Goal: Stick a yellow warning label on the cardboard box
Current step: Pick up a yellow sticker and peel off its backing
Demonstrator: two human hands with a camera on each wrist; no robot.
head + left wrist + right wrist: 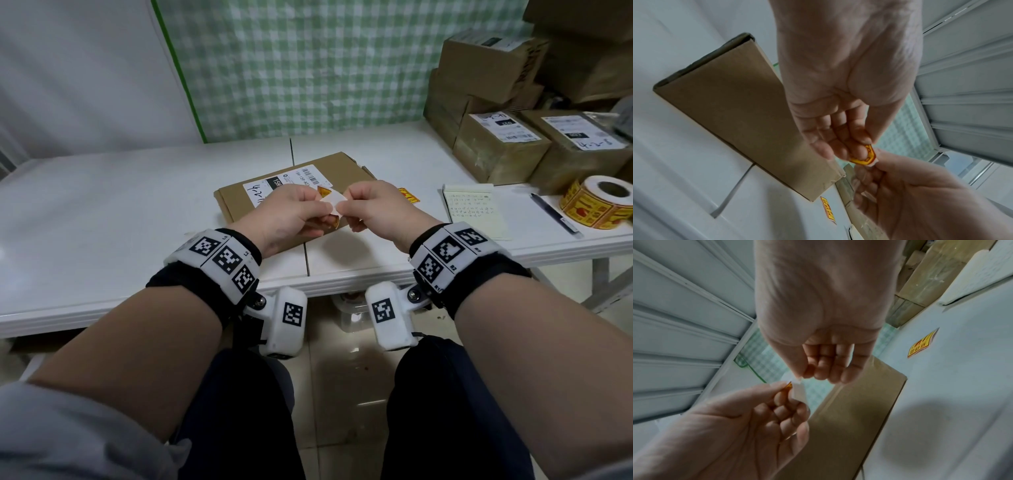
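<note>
A flat cardboard box (239, 202) with a white shipping label lies on the white table (102, 212). Just above its near right part, both hands hold one yellow warning label (334, 222) and its white backing paper (334, 202). My left hand (301, 209) pinches the yellow label (863, 158) between thumb and fingertips. My right hand (363, 205) pinches the white backing (797, 391) at its edge. The two pinches almost touch. The label is partly hidden by the fingers. In the wrist views the box (735, 113) (849, 418) lies below the hands.
A loose yellow label (409, 196) lies on the table right of the box. Farther right are a notepad (474, 209), a pen (553, 212) and a roll of yellow labels (596, 202). Several taped cardboard parcels (500, 147) are stacked at the back right.
</note>
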